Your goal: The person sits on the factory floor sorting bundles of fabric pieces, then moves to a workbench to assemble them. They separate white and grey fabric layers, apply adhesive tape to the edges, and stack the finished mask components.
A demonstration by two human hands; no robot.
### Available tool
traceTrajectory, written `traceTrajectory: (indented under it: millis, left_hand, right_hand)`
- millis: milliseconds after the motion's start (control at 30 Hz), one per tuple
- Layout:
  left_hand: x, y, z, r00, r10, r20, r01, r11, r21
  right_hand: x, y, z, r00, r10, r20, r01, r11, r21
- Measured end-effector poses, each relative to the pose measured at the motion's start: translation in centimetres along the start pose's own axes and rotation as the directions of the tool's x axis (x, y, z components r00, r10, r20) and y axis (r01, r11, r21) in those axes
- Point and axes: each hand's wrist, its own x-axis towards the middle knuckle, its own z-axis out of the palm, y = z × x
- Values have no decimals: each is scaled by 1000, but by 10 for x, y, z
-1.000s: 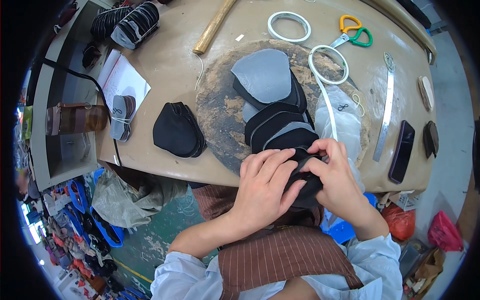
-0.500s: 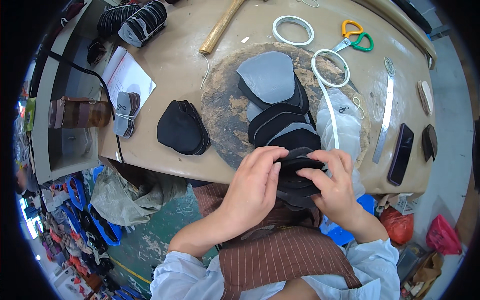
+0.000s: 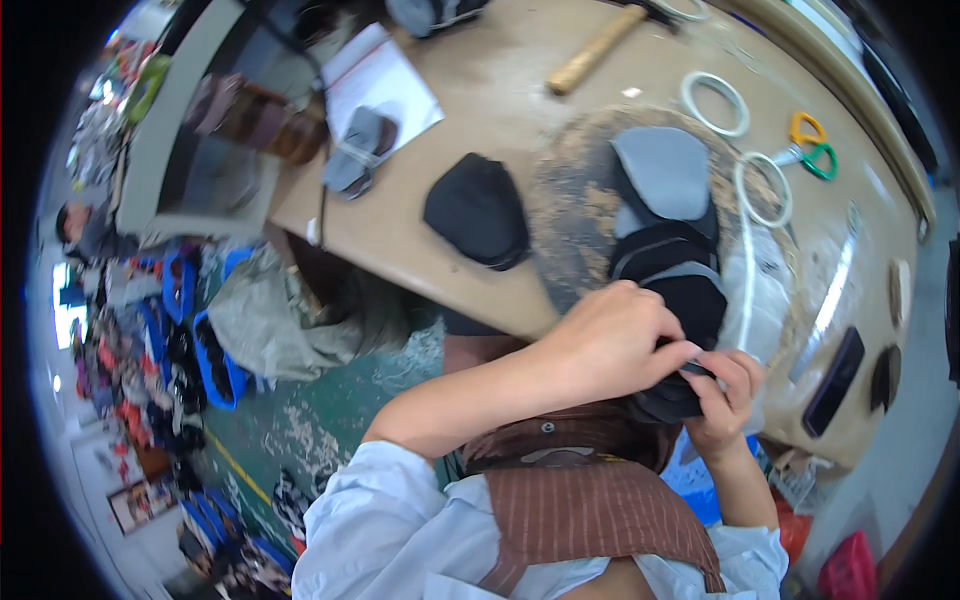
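Observation:
My left hand [image 3: 625,340] reaches across the front of the table, its thumb and fingers pinched at the edge of some black fabric pieces [image 3: 665,402]. My right hand [image 3: 724,395] grips the same pieces from the right, fingers curled and nearly touching the left thumb. The pieces hang at the table's front edge, over my brown striped apron [image 3: 590,510], and are partly hidden by my hands. Just beyond lies an overlapping row of black pieces [image 3: 690,308] on a worn round board [image 3: 570,190]. A grey piece [image 3: 663,168] tops the far end.
A black stack [image 3: 478,212] lies left of the board. Beyond are a hammer [image 3: 598,50], tape rolls [image 3: 716,103] [image 3: 763,190] and scissors [image 3: 812,145]. A steel ruler [image 3: 832,290] and a phone [image 3: 834,382] lie right. Notepaper [image 3: 385,85] and a tied bundle [image 3: 355,155] lie left.
The view has swung, so the table sits further right in it. My hands have drawn together, the left crossing toward the right, with the black pieces lower and more covered.

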Motion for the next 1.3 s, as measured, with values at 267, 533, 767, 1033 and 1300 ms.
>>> traceTrajectory:
  millis: [267,533,767,1033,1300]
  left_hand:
    - [-23,-19,-10,995,-90,46,99,953,-287]
    - [-33,-29,-5,975,-72,-210,33,982,-184]
    - [-56,-107,-114,702,-269,-659,93,953,-290]
    - [-26,-66,-66,677,249,-692,160,868,469]
    - [19,-17,-17,955,-290,-61,244,886,-395]
  right_hand:
    - [35,-3,-2,968,-207,142,199,977,71]
    - [46,-2,-24,896,-296,330,134,891,435]
    - [18,-9,-84,707,455,541,-686,256,681]
    - [76,25,-39,844,220,489,-356,912,203]
    - [60,22,-31,827,279,487,-404,899,170]
